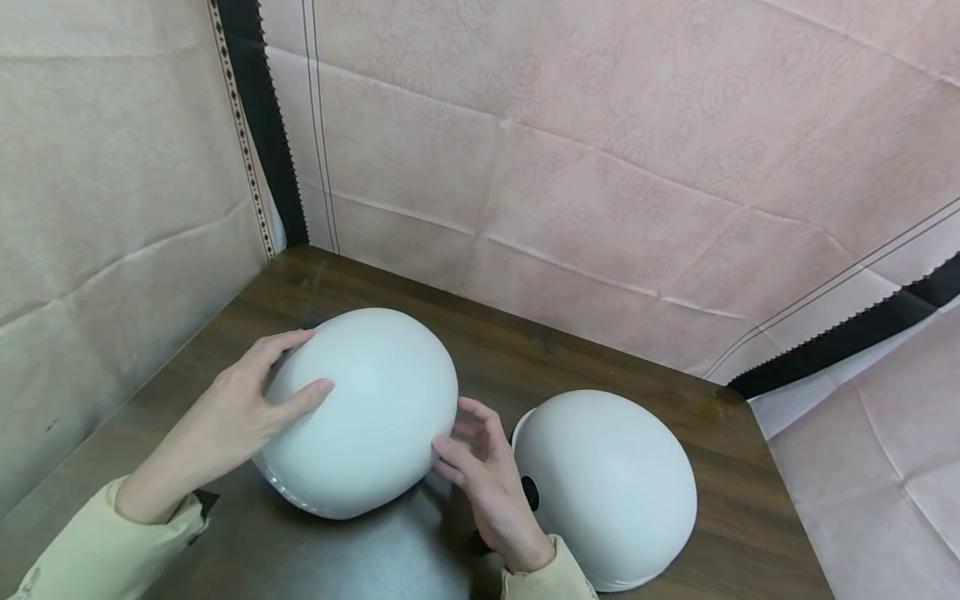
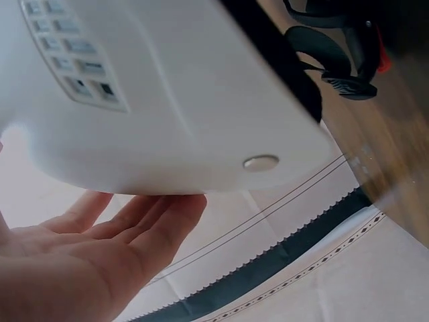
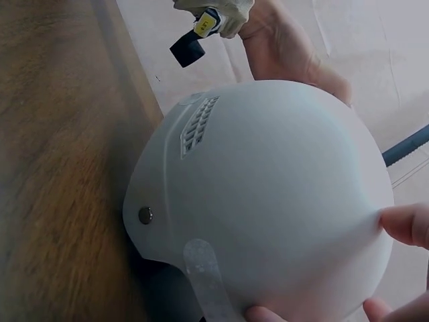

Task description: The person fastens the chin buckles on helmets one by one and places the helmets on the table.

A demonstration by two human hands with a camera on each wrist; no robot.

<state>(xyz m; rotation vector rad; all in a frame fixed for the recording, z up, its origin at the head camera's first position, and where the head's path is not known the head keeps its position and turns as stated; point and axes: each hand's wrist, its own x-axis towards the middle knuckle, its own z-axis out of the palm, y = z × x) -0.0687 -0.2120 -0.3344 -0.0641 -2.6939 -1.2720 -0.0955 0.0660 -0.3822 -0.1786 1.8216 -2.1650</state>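
Observation:
A white helmet [image 1: 375,400] is held between both hands over the table, its smooth dome facing the head camera. My left hand [image 1: 238,407] grips its left side, thumb spread on the dome and fingers round the far side. On the opposite side, my right hand [image 1: 489,479] holds the shell with bent fingers, their tips against it in the right wrist view. A vent grid [image 3: 199,127] and a round rivet [image 3: 145,215] show on the shell. The left wrist view shows a black strap buckle [image 2: 352,86] with a red piece beside the helmet's dark-edged rim.
A second white helmet [image 1: 607,492] sits on the brown wooden table [image 1: 720,467], close to the right of my right hand, with a black round part on its side. Patterned pale fabric [image 1: 562,167] hangs behind the table and at both sides.

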